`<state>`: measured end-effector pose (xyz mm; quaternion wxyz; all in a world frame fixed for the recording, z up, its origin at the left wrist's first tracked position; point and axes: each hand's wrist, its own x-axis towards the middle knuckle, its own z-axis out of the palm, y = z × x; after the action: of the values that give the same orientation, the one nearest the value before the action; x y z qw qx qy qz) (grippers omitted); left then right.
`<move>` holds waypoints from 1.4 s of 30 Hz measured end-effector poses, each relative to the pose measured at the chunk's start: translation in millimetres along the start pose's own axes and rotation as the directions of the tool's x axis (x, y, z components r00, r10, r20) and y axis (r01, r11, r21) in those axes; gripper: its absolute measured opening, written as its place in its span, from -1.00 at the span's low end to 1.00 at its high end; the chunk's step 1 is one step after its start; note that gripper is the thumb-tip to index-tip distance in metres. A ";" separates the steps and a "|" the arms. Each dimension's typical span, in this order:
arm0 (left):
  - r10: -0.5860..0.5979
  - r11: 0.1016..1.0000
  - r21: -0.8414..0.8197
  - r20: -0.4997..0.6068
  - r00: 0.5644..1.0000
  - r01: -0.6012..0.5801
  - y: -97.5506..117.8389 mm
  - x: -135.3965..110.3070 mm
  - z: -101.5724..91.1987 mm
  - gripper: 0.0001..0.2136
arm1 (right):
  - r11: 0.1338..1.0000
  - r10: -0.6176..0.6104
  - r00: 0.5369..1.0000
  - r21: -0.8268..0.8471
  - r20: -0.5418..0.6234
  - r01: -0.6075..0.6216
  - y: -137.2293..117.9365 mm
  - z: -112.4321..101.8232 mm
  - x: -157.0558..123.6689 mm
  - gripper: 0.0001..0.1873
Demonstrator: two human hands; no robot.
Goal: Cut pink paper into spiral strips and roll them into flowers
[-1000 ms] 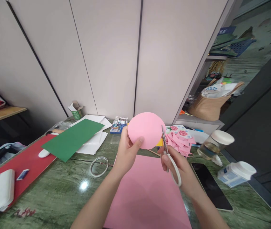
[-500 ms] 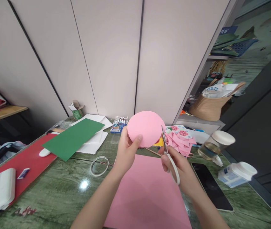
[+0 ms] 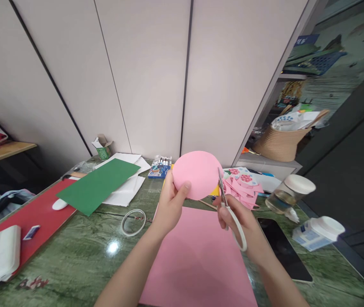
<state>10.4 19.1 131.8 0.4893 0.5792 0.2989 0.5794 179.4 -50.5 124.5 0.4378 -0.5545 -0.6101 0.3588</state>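
- Green marble-patterned tabletop (image 3: 82, 260) is serving as the work surface, backed by pale wall panels; all positions below are being given relative to the pink sheet (image 3: 197, 260) lying flat on it at the near edge.
- Left hand (image 3: 169, 204) is hovering above the far end of the pink sheet, closed in a pinch on the pink paper disc (image 3: 197, 174), thumb pressing the disc's lower left edge.
- Right hand (image 3: 241, 219) is hovering over the sheet's far right corner, closed through the white handles of the scissors (image 3: 229, 209); the blades are pointing up and meeting the disc's right edge. Whether the blades are parted cannot be told.
- Black phone (image 3: 281, 249) is lying just right of the pink sheet; a white bottle (image 3: 318, 232) is lying on its side further right, with a glass jar (image 3: 289, 194) beyond it.
- Tape ring (image 3: 132, 222) is lying left of the sheet; a green sheet (image 3: 98, 185) is resting on white paper further left and back.
- Pink paper scraps (image 3: 244, 187) are piled beyond the sheet's far right corner; a marker set (image 3: 159, 167) is sitting beyond its far edge.
- Risk noted: the disc is being held by one edge only, so the blades could push it aside and leave a ragged rim.
- Risk noted: the left thumb is lying fairly near the blades; a slip could nick it.
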 end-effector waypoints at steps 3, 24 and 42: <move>0.001 1.000 -0.020 0.010 1.000 -0.001 0.0 0.3 0.1 -0.67 | 1.000 0.006 1.000 0.011 0.000 -0.006 0.7 0.5 0.3 -0.71; 0.003 0.998 -0.063 -0.094 0.996 -0.009 -5.1 4.0 0.7 -0.74 | 1.000 0.021 1.000 -0.021 0.011 -0.021 8.3 1.2 1.9 -0.72; 0.001 1.000 0.014 -0.030 1.000 0.000 3.4 1.2 -0.3 -0.73 | 1.000 0.009 1.000 0.015 -0.004 -0.009 1.5 1.8 0.8 -0.75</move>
<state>9.5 19.1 135.3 0.4806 0.5740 0.3100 0.5860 178.2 -49.4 122.6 0.4416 -0.5545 -0.6040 0.3643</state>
